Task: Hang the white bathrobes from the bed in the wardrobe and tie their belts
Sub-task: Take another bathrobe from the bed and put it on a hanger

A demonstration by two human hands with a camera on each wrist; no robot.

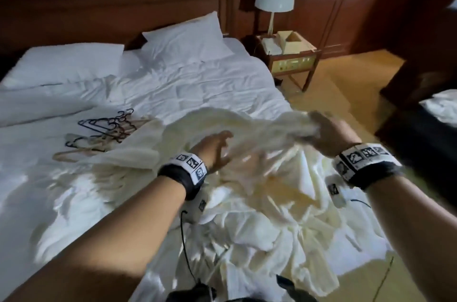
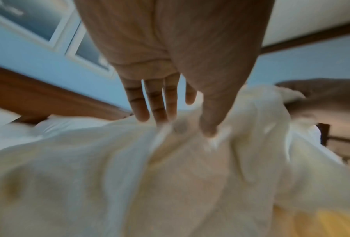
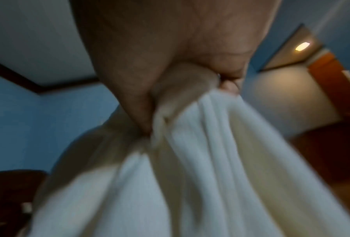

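The right hand (image 1: 329,133) is closed tight around a bunched fold of a white bathrobe (image 1: 237,128), lifting that part clear of the bed (image 1: 173,79); in the right wrist view the cloth (image 3: 200,160) hangs down from the fist (image 3: 170,72) in long pleats. The left hand (image 1: 215,151) reaches in at about nine o'clock from the right hand, its fingers (image 2: 155,99) straight and spread, the tips pressed against the raised cloth (image 2: 170,176) without closing on it; the thumb tip also touches the fabric. The lifted robe stretches between the two hands, blurred, and its lower part trails onto a crumpled heap of more white robe cloth (image 1: 284,227) on the near right corner of the bed, at about five o'clock from the left hand. At about ten o'clock from that hand, on the bedcover, lies a loose pile of hangers (image 1: 103,131), some dark and some pale. Two pillows (image 1: 183,39) lean against the headboard (image 1: 99,12). At one o'clock beyond the bed stands a bedside table (image 1: 291,59) with a white lamp (image 1: 273,2).
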